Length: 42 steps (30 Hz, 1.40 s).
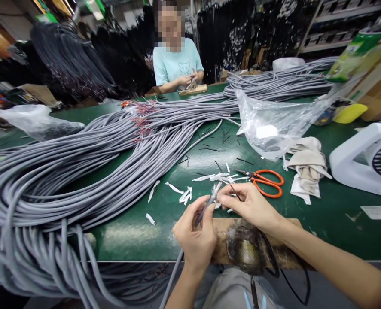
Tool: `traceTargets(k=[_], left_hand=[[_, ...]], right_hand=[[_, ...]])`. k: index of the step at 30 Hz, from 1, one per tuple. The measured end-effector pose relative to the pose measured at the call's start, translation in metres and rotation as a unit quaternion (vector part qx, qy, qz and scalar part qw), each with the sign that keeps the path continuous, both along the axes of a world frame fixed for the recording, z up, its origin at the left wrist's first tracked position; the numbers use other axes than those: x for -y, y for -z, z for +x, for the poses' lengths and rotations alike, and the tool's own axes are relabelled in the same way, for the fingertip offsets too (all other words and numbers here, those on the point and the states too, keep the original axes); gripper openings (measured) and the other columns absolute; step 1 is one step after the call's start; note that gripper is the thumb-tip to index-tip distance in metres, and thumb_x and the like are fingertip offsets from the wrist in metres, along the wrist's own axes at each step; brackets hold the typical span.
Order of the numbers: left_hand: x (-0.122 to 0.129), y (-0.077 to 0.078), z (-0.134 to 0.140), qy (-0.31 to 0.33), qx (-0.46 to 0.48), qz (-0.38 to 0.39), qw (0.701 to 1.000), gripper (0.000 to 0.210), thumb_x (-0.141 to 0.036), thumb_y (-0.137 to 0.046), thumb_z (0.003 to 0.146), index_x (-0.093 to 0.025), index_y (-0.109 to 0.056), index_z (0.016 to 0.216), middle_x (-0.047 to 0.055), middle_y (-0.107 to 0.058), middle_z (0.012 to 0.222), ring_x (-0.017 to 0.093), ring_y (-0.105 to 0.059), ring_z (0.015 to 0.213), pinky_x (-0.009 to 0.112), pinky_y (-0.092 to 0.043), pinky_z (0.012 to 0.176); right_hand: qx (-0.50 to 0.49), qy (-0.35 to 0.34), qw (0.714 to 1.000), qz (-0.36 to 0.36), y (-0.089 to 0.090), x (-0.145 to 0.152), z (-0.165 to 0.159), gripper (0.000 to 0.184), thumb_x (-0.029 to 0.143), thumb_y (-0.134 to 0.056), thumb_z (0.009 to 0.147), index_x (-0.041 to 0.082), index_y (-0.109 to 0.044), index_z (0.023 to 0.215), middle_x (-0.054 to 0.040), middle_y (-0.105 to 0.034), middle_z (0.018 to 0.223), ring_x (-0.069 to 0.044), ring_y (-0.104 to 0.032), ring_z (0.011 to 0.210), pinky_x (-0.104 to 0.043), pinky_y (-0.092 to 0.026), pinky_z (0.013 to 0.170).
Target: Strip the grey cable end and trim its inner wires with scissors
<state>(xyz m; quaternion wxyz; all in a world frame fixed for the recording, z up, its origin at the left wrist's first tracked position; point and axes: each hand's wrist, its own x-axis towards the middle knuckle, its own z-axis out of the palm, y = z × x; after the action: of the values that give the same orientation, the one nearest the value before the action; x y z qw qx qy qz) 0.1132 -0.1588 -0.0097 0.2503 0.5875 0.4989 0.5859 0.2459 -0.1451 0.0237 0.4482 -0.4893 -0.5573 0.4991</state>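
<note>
Two foreground hands (pixel 195 234) (pixel 253 204), one scissors (pixel 253 175), one co-worker (pixel 177 66)

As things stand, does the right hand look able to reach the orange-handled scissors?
Likely yes: the scissors lie just beyond the right hand, with nothing seen covering them. Its fingers are at the cable end, though, and would probably have to leave it first.

The left hand (pixel 195 238) grips a cable (pixel 204 211) while the right hand (pixel 251 204) pinches near its end, scissors (pixel 269 183) just beyond, more cables (pixel 145 180) leftward, a co-worker (pixel 171 66) opposite.
</note>
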Motion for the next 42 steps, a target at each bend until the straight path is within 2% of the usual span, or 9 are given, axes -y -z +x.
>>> traceTargets(k=[7,10,15,21,26,31,34,36,42], left_hand=[[0.001,-0.001,-0.001,0.13,0.073,-0.087,0.985,0.014,-0.022,-0.057,0.079,-0.015,-0.066,0.088,0.0,-0.062,0.064,0.008,-0.055,0.052,0.015,-0.044,0.049],[-0.001,-0.001,-0.003,0.182,0.13,-0.149,0.963,0.016,-0.026,-0.056,0.081,-0.015,-0.064,0.088,-0.002,-0.053,0.057,0.005,-0.046,0.047,0.013,-0.036,0.044],[-0.003,-0.003,-0.005,0.257,0.23,-0.214,0.914,0.02,-0.033,-0.055,0.081,-0.013,-0.06,0.084,-0.006,-0.04,0.05,0.002,-0.028,0.039,0.013,-0.021,0.037],[-0.005,-0.004,-0.004,0.318,0.255,-0.251,0.878,0.026,-0.037,-0.055,0.081,-0.011,-0.058,0.085,-0.006,-0.039,0.05,0.001,-0.024,0.038,0.014,-0.017,0.036],[-0.007,-0.008,0.0,0.284,0.232,-0.239,0.899,0.022,-0.033,-0.054,0.082,-0.012,-0.057,0.083,-0.006,-0.041,0.054,0.001,-0.03,0.04,0.013,-0.024,0.038],[-0.009,-0.004,0.002,0.131,0.192,-0.174,0.957,0.019,-0.032,-0.053,0.082,-0.014,-0.057,0.081,-0.005,-0.046,0.054,0.004,-0.042,0.044,0.013,-0.034,0.041],[-0.007,-0.001,0.001,0.076,0.095,-0.105,0.987,0.015,-0.025,-0.06,0.077,-0.014,-0.064,0.086,0.003,-0.062,0.071,0.012,-0.058,0.063,0.021,-0.047,0.058],[-0.006,0.001,-0.001,0.039,0.039,-0.044,0.997,0.014,-0.02,-0.062,0.074,-0.014,-0.067,0.086,0.006,-0.065,0.078,0.015,-0.06,0.068,0.024,-0.048,0.063],[-0.004,0.001,-0.005,0.033,-0.085,0.082,0.993,0.016,-0.01,-0.061,0.073,-0.016,-0.068,0.085,0.004,-0.067,0.076,0.013,-0.06,0.067,0.023,-0.048,0.062]], right_hand=[[-0.078,0.036,0.996,-0.006,0.003,-0.004,-0.001,0.011,0.016,-0.054,0.069,0.015,-0.063,0.075,0.0023,-0.052,0.062,-0.007,-0.043,0.054,-0.019,-0.033,0.048],[-0.082,-0.015,0.997,-0.003,0.002,-0.002,0.003,0.024,0.012,-0.053,0.066,0.016,-0.066,0.087,0.0017,-0.054,0.068,-0.006,-0.041,0.053,-0.018,-0.031,0.046],[-0.102,-0.096,0.99,-0.009,-0.001,-0.001,0.01,0.015,0.024,-0.061,0.069,0.015,-0.065,0.081,-0.0016,-0.057,0.076,-0.007,-0.046,0.056,-0.02,-0.033,0.048],[-0.122,0.01,0.991,-0.051,0.001,-0.003,0.007,0.023,0.028,-0.076,0.056,0.014,-0.058,0.061,0.004,-0.051,0.055,-0.004,-0.042,0.044,-0.018,-0.033,0.042],[-0.129,0.031,0.989,0.068,0.004,0.001,0.002,0.014,0.024,-0.07,0.067,0.016,-0.059,0.065,0.0018,-0.054,0.067,-0.008,-0.051,0.057,-0.02,-0.041,0.052],[-0.019,-0.043,0.969,0.243,-0.007,0.013,0.002,0.007,0.02,-0.068,0.07,0.017,-0.063,0.065,0.0002,-0.055,0.067,-0.009,-0.048,0.058,-0.021,-0.038,0.051],[0.084,0.133,0.953,0.261,-0.007,0.014,0.003,0.012,0.02,-0.068,0.069,0.016,-0.059,0.063,0.0021,-0.051,0.061,-0.006,-0.037,0.048,-0.02,-0.03,0.042],[0.143,0.19,0.934,0.267,-0.002,0.013,0.003,0.019,0.022,-0.068,0.069,0.016,-0.054,0.058,0.0038,-0.046,0.054,-0.006,-0.034,0.045,-0.021,-0.028,0.041],[0.255,0.115,0.918,0.281,0.008,0.008,-0.003,0.017,0.021,-0.057,0.079,0.016,-0.058,0.064,0.001,-0.052,0.058,-0.008,-0.046,0.052,-0.02,-0.036,0.05]])
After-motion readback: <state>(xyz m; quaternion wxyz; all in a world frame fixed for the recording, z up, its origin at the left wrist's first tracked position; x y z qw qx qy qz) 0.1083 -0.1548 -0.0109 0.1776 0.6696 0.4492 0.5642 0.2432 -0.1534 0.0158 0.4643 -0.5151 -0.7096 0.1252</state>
